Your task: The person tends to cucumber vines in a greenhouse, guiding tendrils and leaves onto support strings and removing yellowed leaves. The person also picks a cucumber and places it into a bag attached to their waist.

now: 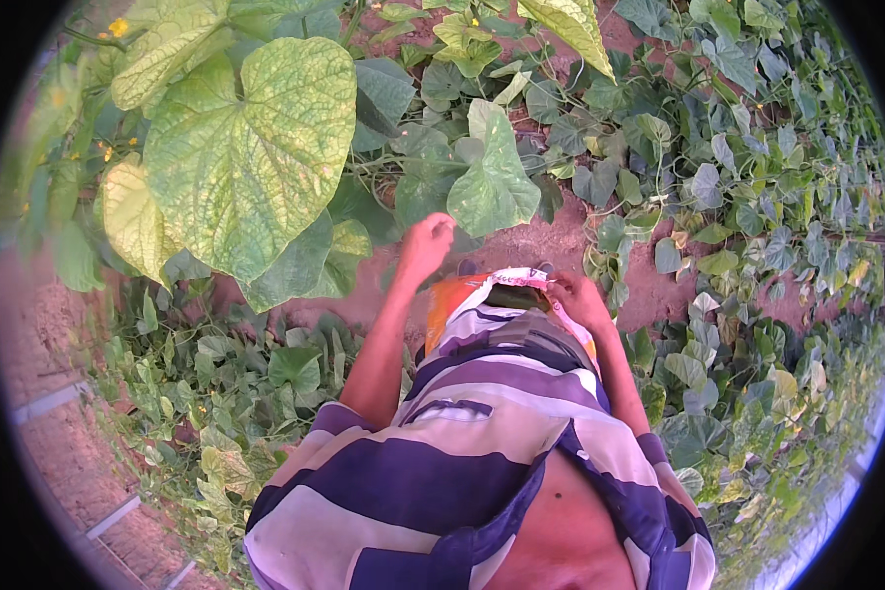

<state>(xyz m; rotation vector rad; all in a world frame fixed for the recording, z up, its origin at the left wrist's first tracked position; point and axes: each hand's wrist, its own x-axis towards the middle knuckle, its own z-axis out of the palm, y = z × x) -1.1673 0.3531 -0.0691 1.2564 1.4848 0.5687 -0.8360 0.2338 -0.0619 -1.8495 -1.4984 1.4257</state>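
My left hand [428, 243] is raised just below a pale green leaf [499, 182]. Its fingers are curled together, and what they hold, if anything, is too small to tell. At my waist hangs an orange and white sack [449, 303] with a red-marked rim, its mouth partly spread. Something dark green shows in the opening, not clear enough to name. My right hand [578, 300] grips the sack's rim on the right side. A large yellow-mottled leaf [256, 157] stands close by, to the left of my left hand.
Dense vines [728, 187] with broad leaves spread ahead and to the right. More low plants [236, 383] grow at the left. Reddish soil [536, 246] shows between the rows. Small yellow flowers [118, 27] dot the upper left, and pale strips [49, 403] cross the ground at far left.
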